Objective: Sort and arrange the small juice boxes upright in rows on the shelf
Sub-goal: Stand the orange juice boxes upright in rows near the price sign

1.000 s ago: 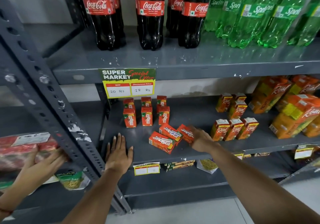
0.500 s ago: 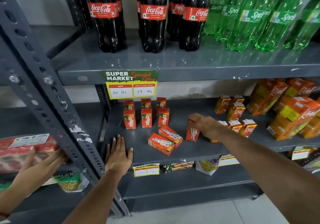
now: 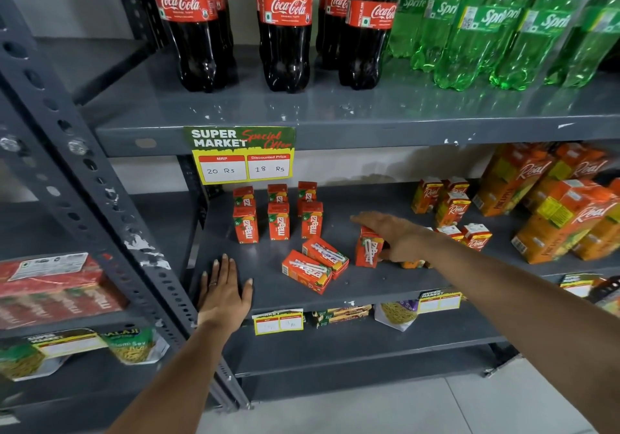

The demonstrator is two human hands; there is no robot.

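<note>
Small red-orange Maaza juice boxes stand upright in two rows of three at the back left of the grey middle shelf [image 3: 385,286]; the front row [image 3: 278,221] faces me, the back row [image 3: 277,192] is partly hidden behind it. Two more boxes lie flat side by side, one nearer [image 3: 306,271] and one behind it [image 3: 324,255]. My right hand [image 3: 401,236] is closed over the top and side of one upright Maaza box [image 3: 368,249], right of the lying pair. My left hand [image 3: 224,294] rests flat, fingers spread, on the shelf's front left edge.
Small Real juice boxes [image 3: 453,210] and large Real cartons [image 3: 567,219] fill the shelf's right side. Coca-Cola bottles [image 3: 285,31] and Sprite bottles [image 3: 479,27] stand on the shelf above. A price sign [image 3: 243,155] hangs over the Maaza rows. A perforated upright [image 3: 100,198] stands at left.
My right hand picked up the rightmost lying box, turned it upright and holds it on the shelf. Another person's hand at the far left is gone from view. My left hand stayed put.
</note>
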